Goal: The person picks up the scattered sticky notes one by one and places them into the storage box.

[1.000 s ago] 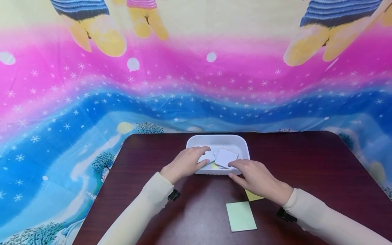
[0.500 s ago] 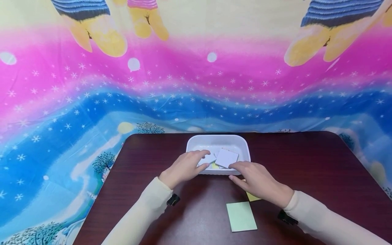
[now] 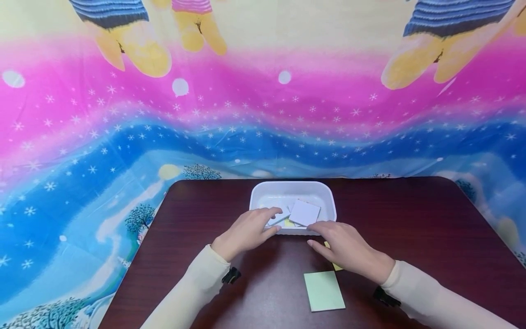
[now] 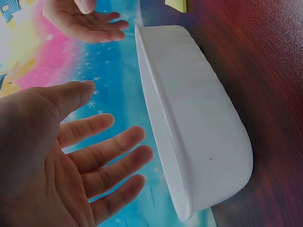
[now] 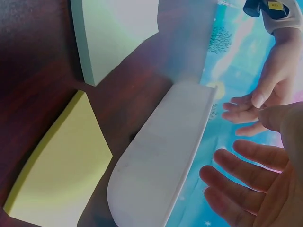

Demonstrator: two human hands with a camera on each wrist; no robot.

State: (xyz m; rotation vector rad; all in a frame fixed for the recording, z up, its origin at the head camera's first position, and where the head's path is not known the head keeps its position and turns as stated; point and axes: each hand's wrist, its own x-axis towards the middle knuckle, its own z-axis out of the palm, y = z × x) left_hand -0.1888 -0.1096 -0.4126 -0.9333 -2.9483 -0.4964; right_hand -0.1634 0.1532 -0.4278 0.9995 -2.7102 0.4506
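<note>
A white plastic tub (image 3: pixel 292 184) stands near the table's far edge. Inside lie a white square sticky-note pad (image 3: pixel 305 213), another pale pad (image 3: pixel 278 217) and a bit of yellow (image 3: pixel 289 223), partly covered. My left hand (image 3: pixel 246 226) hovers by the tub's near left side, fingers relaxed and holding nothing. My right hand (image 3: pixel 345 244) hovers by the near right corner, also with nothing in it. In the wrist views, both hands are apart from the tub's wall (image 4: pixel 203 118). Below the right hand lies a yellow sticky-note pad (image 5: pixel 61 165), mostly hidden in the head view.
A light green sticky-note pad (image 3: pixel 324 291) lies on the dark wood table (image 3: pixel 411 219), nearer to me than the yellow one. Behind the table hangs a printed cloth (image 3: pixel 263 91) with snowflakes and trees.
Both hands have drawn back slightly from the tub toward me, uncovering more of the pads inside. The tub and the green pad have not moved.
</note>
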